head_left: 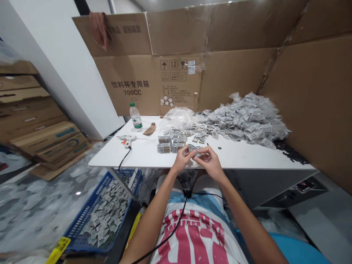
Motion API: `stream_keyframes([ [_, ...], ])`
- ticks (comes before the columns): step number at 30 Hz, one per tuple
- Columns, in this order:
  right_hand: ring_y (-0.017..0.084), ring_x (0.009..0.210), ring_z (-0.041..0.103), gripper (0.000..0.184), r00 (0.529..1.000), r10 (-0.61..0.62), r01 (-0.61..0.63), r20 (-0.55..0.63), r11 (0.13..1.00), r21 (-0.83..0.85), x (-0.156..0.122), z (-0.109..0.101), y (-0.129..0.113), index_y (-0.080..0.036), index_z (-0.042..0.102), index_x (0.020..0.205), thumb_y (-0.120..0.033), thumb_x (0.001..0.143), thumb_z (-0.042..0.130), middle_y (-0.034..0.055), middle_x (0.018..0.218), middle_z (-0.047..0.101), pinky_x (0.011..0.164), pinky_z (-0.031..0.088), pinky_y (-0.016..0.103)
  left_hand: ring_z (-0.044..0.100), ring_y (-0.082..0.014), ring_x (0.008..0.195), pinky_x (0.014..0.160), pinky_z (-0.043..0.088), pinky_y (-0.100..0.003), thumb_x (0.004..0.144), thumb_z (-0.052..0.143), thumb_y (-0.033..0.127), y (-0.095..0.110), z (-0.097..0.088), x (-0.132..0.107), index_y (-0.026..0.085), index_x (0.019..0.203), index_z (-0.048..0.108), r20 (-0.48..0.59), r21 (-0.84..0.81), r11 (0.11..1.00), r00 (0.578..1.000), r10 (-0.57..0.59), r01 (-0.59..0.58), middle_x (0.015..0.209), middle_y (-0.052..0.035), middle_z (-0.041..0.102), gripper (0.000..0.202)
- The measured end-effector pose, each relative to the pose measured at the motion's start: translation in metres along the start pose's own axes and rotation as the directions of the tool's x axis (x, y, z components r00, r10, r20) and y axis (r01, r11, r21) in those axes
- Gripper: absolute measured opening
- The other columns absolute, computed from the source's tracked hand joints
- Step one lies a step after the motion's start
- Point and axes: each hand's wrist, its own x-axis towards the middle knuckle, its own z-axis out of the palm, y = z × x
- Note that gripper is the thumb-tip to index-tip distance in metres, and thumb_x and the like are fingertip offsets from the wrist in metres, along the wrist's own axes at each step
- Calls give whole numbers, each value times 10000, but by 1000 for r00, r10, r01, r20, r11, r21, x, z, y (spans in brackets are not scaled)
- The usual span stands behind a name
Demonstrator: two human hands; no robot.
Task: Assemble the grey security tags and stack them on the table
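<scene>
Head view: a grey piece (194, 149) is held at the table's (236, 156) front edge, pinched by the curled fingers of the left hand (182, 160) and right hand (211, 162), so most of its outline is covered up. Similar stacks (164, 147) are lined up just beyond, to the left. Down on the floor, the blue basket (84, 212) is loaded with loose pieces (106, 216), partly blocked by a table leg (122, 183). Whatever's in the clear bag (178, 116) can't really be made out, and the heap (247, 115) is blurred by plastic.
</scene>
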Motion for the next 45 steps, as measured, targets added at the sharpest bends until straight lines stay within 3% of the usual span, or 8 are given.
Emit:
stream_keyframes([
  [5,228,883,691,259,991,-115,128,65,960,-247,-1,-4,-5,-270,622,1070,-404,932,795,39,1020,664,790,617,389,398,-113,675,642,332,-263,890,762,592,-2,-1,0,142,794,638,-3,22,999,999,-34,34,709,18,492,476],
  [10,315,1078,639,101,884,-399,459,242,648,-608,0,-8,-11,-269,699,1102,-265,1002,684,97,1087,708,956,559,513,418,-125,687,656,352,-269,866,775,608,-4,-1,2,146,785,646,-8,26,998,998,-64,64,693,16,503,486],
  [15,324,1043,613,186,829,-481,526,285,498,-689,2,-14,-7,-283,737,1142,-197,981,695,96,1101,741,920,566,521,412,-122,684,658,349,-269,865,770,620,-9,-1,3,142,836,668,-3,31,997,997,-74,75,717,13,524,490],
  [20,312,1061,639,212,828,-501,529,251,553,-643,7,-20,-4,-295,744,1144,-179,976,688,82,1136,759,939,571,522,433,-125,694,669,355,-272,879,752,636,-8,-1,2,145,842,671,-3,82,995,998,-58,58,742,7,549,499],
  [24,306,1075,675,128,860,-501,457,100,666,-589,18,-37,3,-293,749,1064,-232,954,726,66,1083,777,979,556,527,416,-127,696,672,331,-276,928,706,614,-1,-1,1,159,821,647,37,127,992,999,-6,1,733,14,511,471],
  [27,290,1018,691,85,907,-422,356,3,762,-541,30,-54,19,-278,755,1018,-304,939,737,67,1037,780,918,570,487,363,-115,657,649,287,-278,937,701,593,3,-1,-1,166,761,586,92,130,992,996,-7,-5,694,30,450,475],
  [31,273,1011,696,135,956,-294,266,9,852,-450,40,-69,42,-264,754,1002,-369,918,744,64,1019,770,866,585,436,332,-110,632,632,252,-282,927,711,579,5,-2,-2,175,703,515,152,133,991,988,-24,3,652,43,396,502],
  [45,267,1024,679,187,964,-251,260,84,835,-485,42,-61,43,-252,750,1002,-422,931,714,60,1009,769,877,592,441,426,-145,690,678,323,-291,891,709,590,9,-2,-2,172,744,590,159,126,992,986,-41,21,698,4,509,458],
])
